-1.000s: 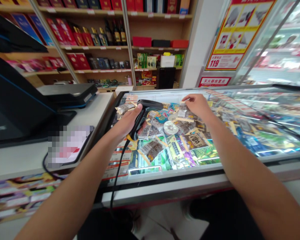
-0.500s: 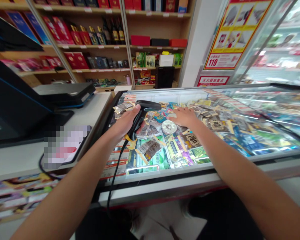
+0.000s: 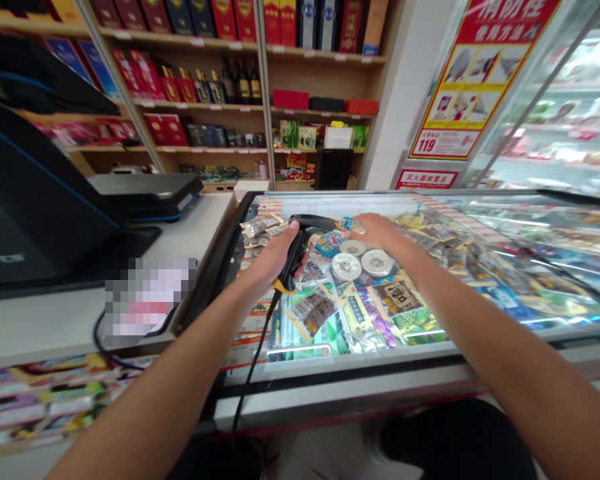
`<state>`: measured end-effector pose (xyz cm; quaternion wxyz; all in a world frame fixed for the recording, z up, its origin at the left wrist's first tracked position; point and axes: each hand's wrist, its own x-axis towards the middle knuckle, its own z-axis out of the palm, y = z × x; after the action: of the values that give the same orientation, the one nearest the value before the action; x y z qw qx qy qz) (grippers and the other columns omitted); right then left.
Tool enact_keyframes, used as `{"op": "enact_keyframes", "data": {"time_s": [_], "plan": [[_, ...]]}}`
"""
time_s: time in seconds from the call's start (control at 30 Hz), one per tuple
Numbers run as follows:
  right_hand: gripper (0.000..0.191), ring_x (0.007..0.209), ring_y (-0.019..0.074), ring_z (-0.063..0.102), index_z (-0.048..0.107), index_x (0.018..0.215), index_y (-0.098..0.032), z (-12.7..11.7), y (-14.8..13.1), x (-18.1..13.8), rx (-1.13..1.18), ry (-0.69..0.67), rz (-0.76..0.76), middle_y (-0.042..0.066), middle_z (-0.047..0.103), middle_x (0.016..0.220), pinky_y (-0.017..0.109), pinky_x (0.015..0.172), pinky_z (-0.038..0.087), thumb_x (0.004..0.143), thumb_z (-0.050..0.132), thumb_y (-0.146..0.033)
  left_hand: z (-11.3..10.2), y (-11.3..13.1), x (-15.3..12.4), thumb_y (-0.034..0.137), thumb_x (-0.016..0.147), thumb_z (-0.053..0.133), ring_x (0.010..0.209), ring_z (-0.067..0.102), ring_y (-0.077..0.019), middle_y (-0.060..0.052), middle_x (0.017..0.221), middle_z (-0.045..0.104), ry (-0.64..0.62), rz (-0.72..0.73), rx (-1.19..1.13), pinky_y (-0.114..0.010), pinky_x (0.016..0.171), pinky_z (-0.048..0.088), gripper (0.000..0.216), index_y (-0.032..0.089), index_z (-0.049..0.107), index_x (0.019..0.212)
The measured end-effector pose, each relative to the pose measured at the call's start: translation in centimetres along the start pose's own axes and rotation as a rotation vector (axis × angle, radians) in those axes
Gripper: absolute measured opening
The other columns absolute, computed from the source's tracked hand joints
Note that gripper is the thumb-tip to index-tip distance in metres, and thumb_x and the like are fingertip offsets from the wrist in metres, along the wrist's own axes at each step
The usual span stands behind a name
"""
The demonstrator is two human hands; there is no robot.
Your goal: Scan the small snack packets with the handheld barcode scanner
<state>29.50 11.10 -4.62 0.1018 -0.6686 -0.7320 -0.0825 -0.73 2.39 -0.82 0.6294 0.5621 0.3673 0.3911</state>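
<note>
My left hand (image 3: 285,250) is wrapped around the handle of a black corded barcode scanner (image 3: 296,250), its head pointing right. Just past the scanner's head, my right hand (image 3: 375,230) has its thumb and fingers around a small blue snack packet (image 3: 353,225); the fingertips are partly hidden. Close below that hand, three round silver-topped cans (image 3: 347,267) stand together on the glass top. Brown snack packets (image 3: 316,312) lie nearer the front, and more small packets (image 3: 261,225) are heaped left of the scanner.
A glass-topped freezer (image 3: 330,393) stretches across the front, with many more packets spread to the right. On the left counter are a black checkout machine (image 3: 45,220), a flat scale (image 3: 147,190) and a blurred-out phone-like item (image 3: 150,297). The scanner's cord (image 3: 255,363) hangs over the freezer's edge.
My right hand has drawn back from over the cans, uncovering them, and now has the blue packet at its fingers. The scanner stays in my left hand. The view has tilted slightly up.
</note>
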Motion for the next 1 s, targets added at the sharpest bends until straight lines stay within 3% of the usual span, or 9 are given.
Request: {"op": "enact_keyframes", "data": {"time_s": [0.1, 0.2, 0.33, 0.53, 0.73, 1.0], "plan": [[0.059, 0.133, 0.0318, 0.057, 0.058, 0.148, -0.019, 0.8, -2.9, 1.9, 0.099, -0.05, -0.12, 0.015, 0.062, 0.147, 0.041, 0.111, 0.041, 0.095, 0.064, -0.043, -0.1, -0.4, 0.2, 0.071, 0.095, 0.046, 0.036, 0.05, -0.0086, -0.001, 0.056, 0.059, 0.011, 0.025, 0.031, -0.019, 0.036, 0.034, 0.059, 0.018, 0.054, 0.074], [0.044, 0.118, 0.0296, 0.067, 0.066, 0.139, -0.024, 1.0, -4.3, 2.6, 0.103, -0.06, -0.118, 0.012, 0.072, 0.132, 0.036, 0.098, 0.047, 0.097, 0.06, -0.037, -0.1, -0.7, 0.4, 0.075, 0.092, 0.049, 0.037, 0.051, -0.0094, -0.001, 0.056, 0.06, 0.01, 0.039, 0.062, -0.02, 0.035, 0.034, 0.06, 0.018, 0.054, 0.072], [0.038, 0.098, 0.0281, 0.071, 0.074, 0.117, -0.022, -0.4, -4.0, 2.2, 0.081, 0.021, -0.064, 0.012, 0.078, 0.109, 0.033, 0.082, 0.047, 0.103, 0.043, -0.037, -0.1, -0.4, 0.3, 0.077, 0.09, 0.049, 0.037, 0.05, -0.0093, -0.001, 0.055, 0.06, 0.012, 0.069, 0.113, -0.021, 0.035, 0.034, 0.063, 0.018, 0.054, 0.07], [0.033, 0.072, 0.0217, 0.064, 0.068, 0.087, -0.018, -3.9, -2.1, -0.7, 0.428, 0.198, 0.004, 0.005, 0.07, 0.07, 0.029, 0.066, 0.042, 0.099, 0.043, -0.036, -0.4, 0.4, -0.3, 0.079, 0.09, 0.047, 0.036, 0.048, -0.0097, -0.002, 0.049, 0.057, -0.082, 0.141, 0.292, -0.022, 0.036, 0.033, 0.066, 0.018, 0.055, 0.065], [0.033, 0.057, 0.0202, 0.061, 0.06, 0.072, -0.022, -4.9, -1.9, -4.6, 0.635, 0.269, 0.055, 0.003, 0.063, 0.057, 0.03, 0.06, 0.04, 0.094, 0.045, -0.043, 0.1, 0.1, -0.8, 0.083, 0.087, 0.048, 0.039, 0.049, -0.01, -0.001, 0.053, 0.059, -0.251, 0.178, 0.298, -0.022, 0.038, 0.037, 0.066, 0.019, 0.056, 0.07], [0.03, 0.059, 0.023, 0.067, 0.061, 0.073, -0.022, -5.1, -2.0, -5.2, 0.756, 0.273, 0.112, 0.004, 0.065, 0.058, 0.031, 0.059, 0.045, 0.092, 0.046, -0.04, 0.6, -0.6, -0.9, 0.084, 0.084, 0.05, 0.04, 0.05, -0.0095, -0.001, 0.058, 0.061, -0.268, 0.086, 0.377, -0.021, 0.037, 0.037, 0.066, 0.019, 0.054, 0.074]]}}
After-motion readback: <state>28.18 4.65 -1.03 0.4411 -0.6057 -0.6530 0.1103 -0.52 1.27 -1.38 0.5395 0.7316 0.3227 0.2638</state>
